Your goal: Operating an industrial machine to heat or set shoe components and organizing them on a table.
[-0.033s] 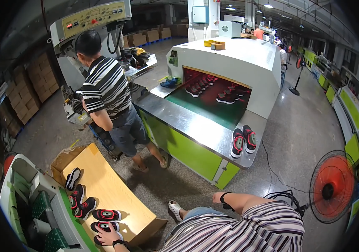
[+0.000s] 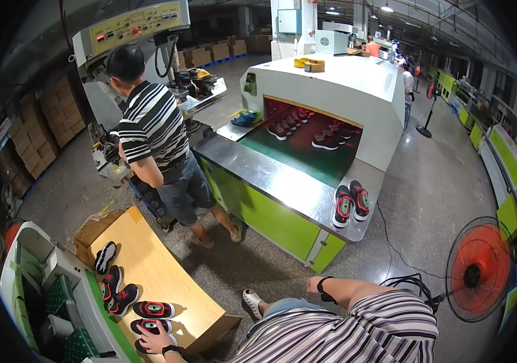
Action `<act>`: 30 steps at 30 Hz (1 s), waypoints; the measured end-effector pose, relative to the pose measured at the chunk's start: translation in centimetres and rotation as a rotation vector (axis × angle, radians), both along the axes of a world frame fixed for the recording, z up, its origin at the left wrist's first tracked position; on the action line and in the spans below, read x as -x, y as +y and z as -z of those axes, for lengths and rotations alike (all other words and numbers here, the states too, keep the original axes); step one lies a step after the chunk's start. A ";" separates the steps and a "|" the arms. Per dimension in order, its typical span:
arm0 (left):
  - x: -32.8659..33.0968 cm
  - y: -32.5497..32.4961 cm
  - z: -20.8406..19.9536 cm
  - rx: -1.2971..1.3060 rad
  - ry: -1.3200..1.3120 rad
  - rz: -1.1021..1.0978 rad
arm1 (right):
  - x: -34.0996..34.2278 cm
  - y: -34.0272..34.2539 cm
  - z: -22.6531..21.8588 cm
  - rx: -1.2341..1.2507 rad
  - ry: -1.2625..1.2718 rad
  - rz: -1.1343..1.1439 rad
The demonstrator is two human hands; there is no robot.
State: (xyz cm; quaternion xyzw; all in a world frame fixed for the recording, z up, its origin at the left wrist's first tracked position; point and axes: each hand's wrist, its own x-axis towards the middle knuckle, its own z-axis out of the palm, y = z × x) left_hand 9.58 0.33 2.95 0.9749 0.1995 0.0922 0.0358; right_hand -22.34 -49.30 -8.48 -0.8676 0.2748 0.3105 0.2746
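Observation:
My left hand (image 2: 154,340) reaches onto a wooden tabletop at the lower left, its fingers curled over a black shoe (image 2: 143,323) with red trim and a white sole. Just beyond that one lies another black-and-red shoe (image 2: 154,310), top opening facing up. Farther along the same edge are two black-and-red shoes (image 2: 123,299) close together and a black-and-white shoe (image 2: 105,257) tipped on its side. My right hand (image 2: 314,284) hangs beside my body, above the floor and away from the shoes. It looks small and foreshortened, and its fingers cannot be made out.
A white-and-green conveyor oven (image 2: 325,78) stands ahead, with several shoes inside. On its metal ledge (image 2: 270,175) sits a pair of shoes (image 2: 350,204). A co-worker (image 2: 156,127) stands at a machine on the left. A red fan (image 2: 476,269) and its cable are at right.

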 end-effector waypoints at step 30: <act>0.8 1.5 -1.0 0.166 -0.271 0.286 | 0.9 0.1 2.4 0.025 -0.030 0.018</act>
